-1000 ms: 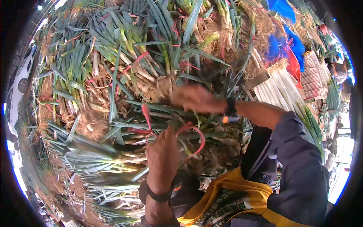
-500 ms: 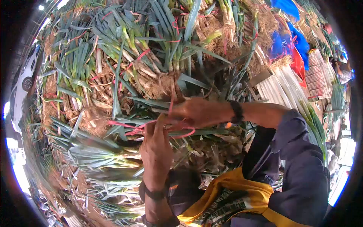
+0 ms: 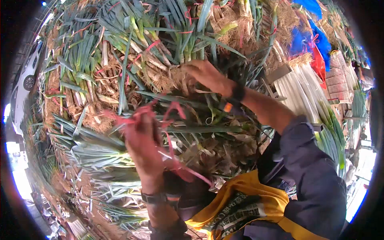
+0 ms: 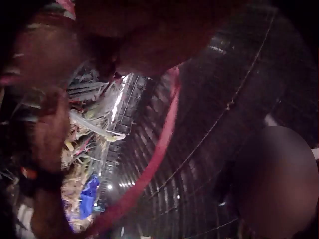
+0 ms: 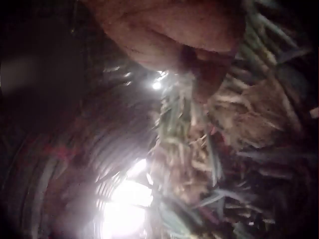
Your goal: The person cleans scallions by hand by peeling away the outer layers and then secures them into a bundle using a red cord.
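A loose pink ribbon (image 3: 176, 109) trails from my left hand (image 3: 145, 150), whose fingers are curled round it. Its loops rise above the knuckles, and one tail hangs down past the wrist. In the left wrist view a long stretch of the ribbon (image 4: 162, 142) curves below the hand. My right hand (image 3: 210, 77) reaches out to the root end of a leek bundle (image 3: 156, 78), fingertips right at the roots, thumb apart below. In the right wrist view the right hand (image 5: 174, 30) is dark and blurred, with leeks beyond it.
Tied leek bundles (image 3: 82, 60) are heaped across the back and left. Loose leeks (image 3: 100, 158) lie beside the left hand. Cleaned white leeks (image 3: 304, 88) are stacked at the right, near blue bags (image 3: 320, 40) and a red bag (image 3: 318, 66). Dry leaf scraps (image 3: 228, 150) cover the middle.
Both hands were together at the ribbon half a second ago. The right has left it and moved up to the leek roots; the left has shifted left and down with the ribbon.
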The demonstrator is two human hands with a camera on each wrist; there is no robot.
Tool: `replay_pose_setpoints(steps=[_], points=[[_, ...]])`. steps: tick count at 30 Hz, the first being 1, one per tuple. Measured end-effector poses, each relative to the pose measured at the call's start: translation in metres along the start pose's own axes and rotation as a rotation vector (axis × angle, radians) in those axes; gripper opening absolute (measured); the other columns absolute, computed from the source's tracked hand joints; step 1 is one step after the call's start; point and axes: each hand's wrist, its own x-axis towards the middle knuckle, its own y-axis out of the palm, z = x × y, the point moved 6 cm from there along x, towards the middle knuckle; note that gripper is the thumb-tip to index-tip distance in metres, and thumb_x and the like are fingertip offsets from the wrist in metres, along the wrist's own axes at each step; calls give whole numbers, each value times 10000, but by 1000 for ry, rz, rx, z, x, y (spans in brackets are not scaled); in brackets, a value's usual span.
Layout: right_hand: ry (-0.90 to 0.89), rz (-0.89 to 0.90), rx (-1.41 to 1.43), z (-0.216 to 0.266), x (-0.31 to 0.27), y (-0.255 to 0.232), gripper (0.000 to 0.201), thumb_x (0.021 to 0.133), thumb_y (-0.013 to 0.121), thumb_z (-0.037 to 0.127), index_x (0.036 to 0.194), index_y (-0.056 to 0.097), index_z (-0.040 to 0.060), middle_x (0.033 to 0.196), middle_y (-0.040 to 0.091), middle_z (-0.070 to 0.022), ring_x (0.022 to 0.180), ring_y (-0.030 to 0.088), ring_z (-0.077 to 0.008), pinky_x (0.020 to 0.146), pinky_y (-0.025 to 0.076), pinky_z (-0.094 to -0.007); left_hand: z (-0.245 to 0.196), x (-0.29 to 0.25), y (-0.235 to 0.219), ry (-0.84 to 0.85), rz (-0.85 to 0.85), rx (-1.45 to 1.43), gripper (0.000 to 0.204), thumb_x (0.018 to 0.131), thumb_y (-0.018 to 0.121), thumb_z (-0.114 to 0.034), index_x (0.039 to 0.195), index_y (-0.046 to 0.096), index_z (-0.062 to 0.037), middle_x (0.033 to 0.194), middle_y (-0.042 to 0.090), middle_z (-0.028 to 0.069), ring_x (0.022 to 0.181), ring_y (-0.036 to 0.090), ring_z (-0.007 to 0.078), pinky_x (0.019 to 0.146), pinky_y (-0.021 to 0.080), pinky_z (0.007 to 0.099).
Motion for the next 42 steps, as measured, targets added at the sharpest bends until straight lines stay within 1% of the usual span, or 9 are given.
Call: replay_pose_setpoints(steps=[10, 13, 19, 22, 28, 31, 38, 39, 42], points=[[-117, -36, -1248, -239, 51, 89, 382, 982, 578, 263, 1272, 565, 15, 1011, 651, -184, 963, 652, -353, 807, 551, -428, 8, 9, -25, 6, -66, -652, 403, 1090, 519, -378, 1323, 583, -55, 1034, 687, 70, 825, 583, 136, 731, 476, 286], [294, -90, -470, -175, 47, 77, 366, 988, 621, 216, 1305, 599, 37, 959, 635, -32, 953, 627, -233, 981, 468, -441, 2, 11, -22, 34, 28, -739, 402, 1095, 506, -391, 1316, 584, -63, 1083, 691, 79, 856, 606, 156, 754, 484, 289], [-311, 212, -1140, -118, 25, 75, 664, 947, 563, 35, 1573, 345, 67, 1418, 561, -158, 1070, 606, -290, 1123, 398, -452, -6, 4, -10, 91, 83, -837, 379, 1092, 510, -394, 1248, 608, -63, 1082, 685, 66, 862, 609, 156, 772, 499, 291], [-559, -20, -114, -79, -2, 44, 705, 902, 580, -20, 1568, 367, 67, 1419, 582, -148, 1103, 622, -247, 972, 472, -401, -9, 2, -8, 130, 81, -843, 370, 1093, 514, -388, 1215, 621, -57, 1066, 686, 56, 852, 598, 136, 749, 493, 277], [-614, 192, -473, -27, -111, 10, 398, 964, 611, 18, 1360, 623, 60, 918, 627, -27, 911, 608, -193, 722, 506, -340, -22, -12, 4, 167, 105, -811, 321, 1095, 527, -348, 1201, 602, -55, 1001, 628, 7, 804, 543, 75, 696, 469, 208], [229, 580, 334, -62, -157, 20, 473, 944, 658, 34, 1407, 594, 106, 983, 519, -55, 877, 540, -196, 784, 476, -353, -24, -29, 0, 183, 149, -979, 250, 1080, 567, -244, 1186, 590, -18, 1036, 644, 57, 814, 571, 103, 724, 521, 227], [-165, 611, -548, 95, -219, -4, 571, 915, 654, 110, 1469, 529, 45, 1070, 600, -137, 999, 561, -300, 946, 475, -402, -41, -65, -66, 447, 11, -983, 121, 1044, 602, -95, 1108, 633, 3, 1007, 663, 57, 860, 619, 127, 803, 563, 246], [-814, 250, -648, 86, -223, -12, 556, 932, 620, 132, 1468, 521, 23, 1081, 607, -150, 1001, 559, -317, 947, 462, -407, -44, -64, -81, 500, 20, -987, 159, 1051, 603, -156, 1096, 638, -8, 993, 661, 53, 843, 615, 129, 768, 552, 257], [-533, 441, -535, 89, -231, -13, 514, 975, 521, 45, 1489, 519, 73, 1101, 525, -97, 1009, 525, -250, 929, 455, -370, -55, -102, -148, 571, 39, -865, 288, 1061, 584, -382, 1020, 633, -101, 932, 665, 15, 810, 618, 119, 743, 510, 285]])
